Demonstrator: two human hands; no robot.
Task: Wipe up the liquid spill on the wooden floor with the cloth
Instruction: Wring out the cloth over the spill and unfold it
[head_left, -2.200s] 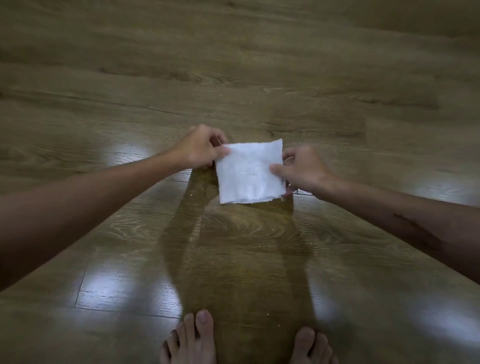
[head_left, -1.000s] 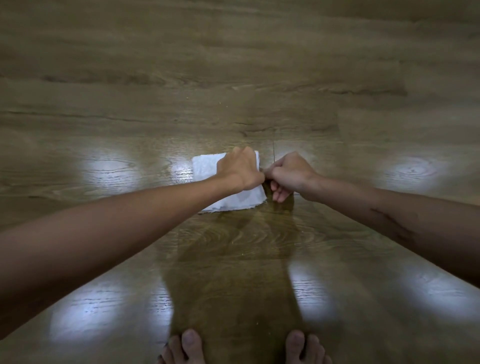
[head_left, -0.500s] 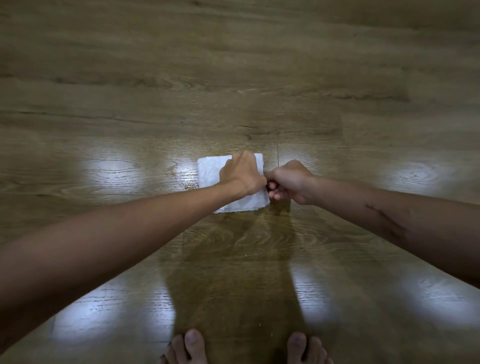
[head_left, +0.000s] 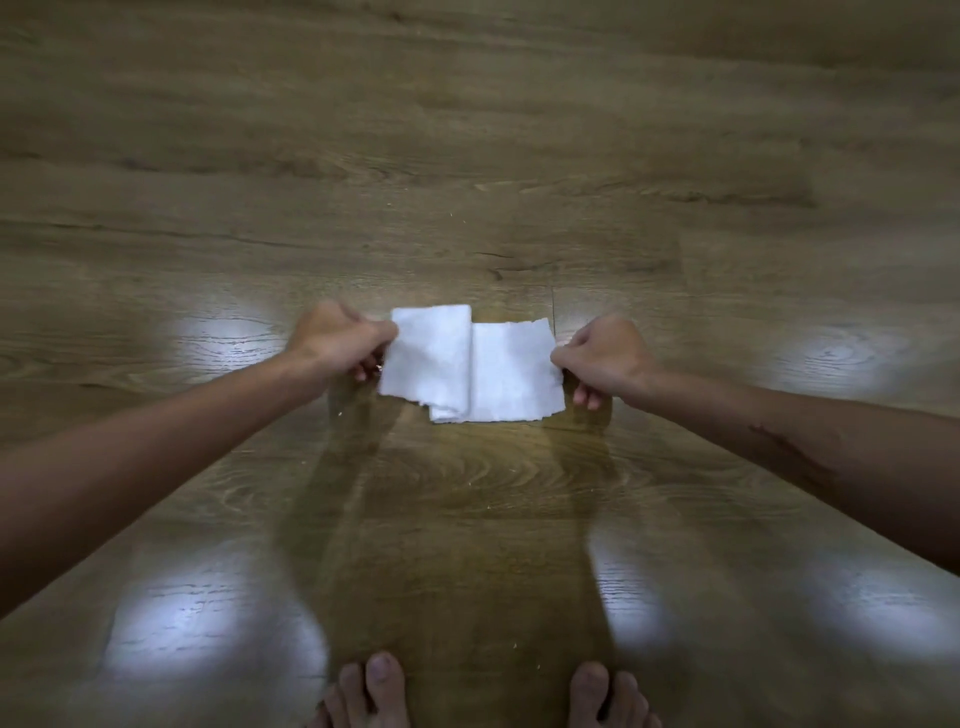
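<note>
Midway — white cloth (head_left: 470, 364) pinched between left hand (head_left: 337, 340) and right hand (head_left: 602, 358) — stretched

The floor (head_left: 467, 156) is brown wood-grain planking with a smooth, glossy finish that throws back bright patches of light. On it the cloth (head_left: 467, 364) is white, matt and soft-looking, slightly fuzzy, with ragged, uneven edges along its near side.

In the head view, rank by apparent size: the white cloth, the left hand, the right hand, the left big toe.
1. Cloth, clearly the largest.
2. Left hand and right hand: they look about alike, so no ranking between them.
3. Left big toe, smallest, though it is nearer the camera and partly cut off.
</note>
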